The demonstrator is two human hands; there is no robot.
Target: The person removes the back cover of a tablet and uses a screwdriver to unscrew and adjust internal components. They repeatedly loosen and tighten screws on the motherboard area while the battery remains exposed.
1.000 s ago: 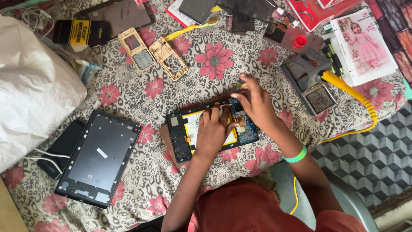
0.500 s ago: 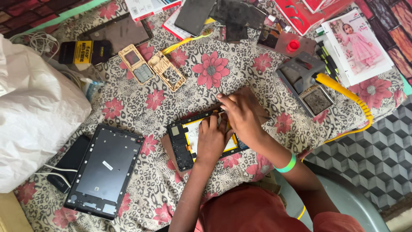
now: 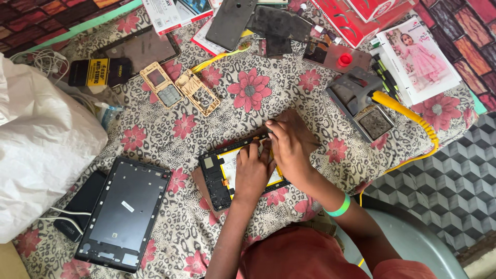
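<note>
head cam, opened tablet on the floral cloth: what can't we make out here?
- Head view: middle of the opened black tablet with yellow-edged battery is covered by the left hand and right hand.
- Right fingertips at the tablet's top edge: any tool in their grip is too small to tell.
- White sack: cut off by the left edge.
- Grey chair: partly hidden by the arm.

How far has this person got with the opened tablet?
Done: the opened tablet shows its yellow-edged battery; a black back frame lies apart. In hand: the left hand presses it, the right hand works its top edge. Left: it remains uncovered.
</note>
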